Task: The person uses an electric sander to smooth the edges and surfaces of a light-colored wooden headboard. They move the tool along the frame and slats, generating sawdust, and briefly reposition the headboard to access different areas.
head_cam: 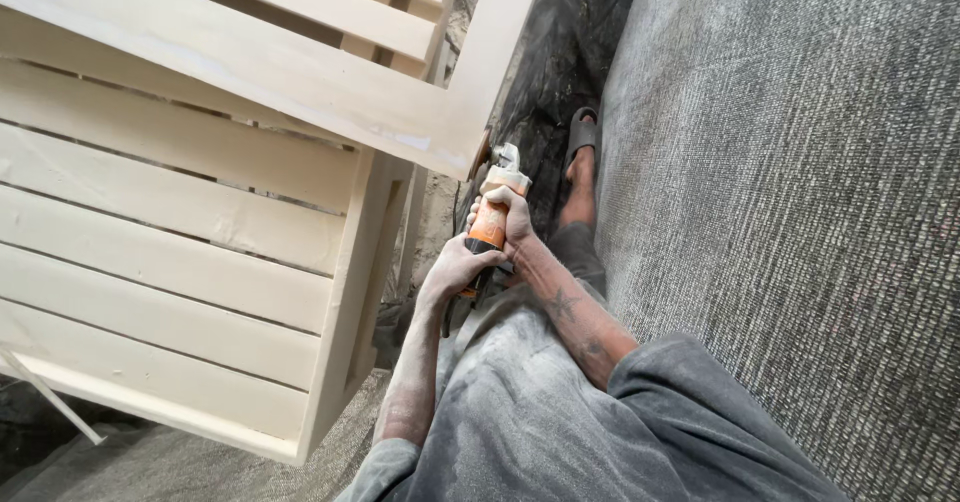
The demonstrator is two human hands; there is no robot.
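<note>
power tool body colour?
Orange, dusted white, with a pale head; the power tool sits in both hands, right hand and left hand. Head view shows it best.

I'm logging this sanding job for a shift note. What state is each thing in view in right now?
Orange power tool: gripped in both hands, head at the frame's corner.
Left hand: closed on the tool's rear, dusty.
Right hand: closed on the tool's front.
Slatted wooden frame: pale, unfinished, tilted.
Sandal: on the foot, dusty.
</note>
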